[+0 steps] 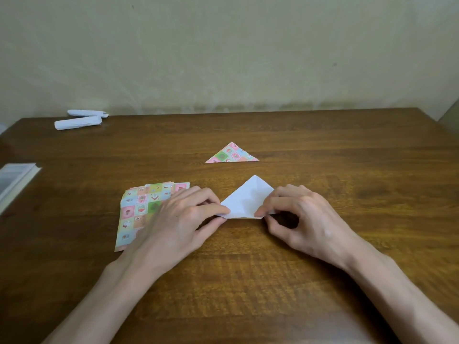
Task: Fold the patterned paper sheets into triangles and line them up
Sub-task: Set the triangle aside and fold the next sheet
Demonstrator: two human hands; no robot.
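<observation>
My left hand (173, 219) and right hand (305, 219) pinch the base corners of the white folded paper triangle (244, 199).
Its long edge spans left-right between them; the tip points toward the patterned paper triangle (232, 155) beyond.

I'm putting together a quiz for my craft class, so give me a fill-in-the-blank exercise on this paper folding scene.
1. The left hand and right hand each pinch a lower corner of a folded triangle showing its plain ____ side.
2. Beyond it lies ____ finished patterned triangle.
3. The stack of patterned sheets lies to the ____ of that folded triangle.
Answers: white; one; left.
</observation>
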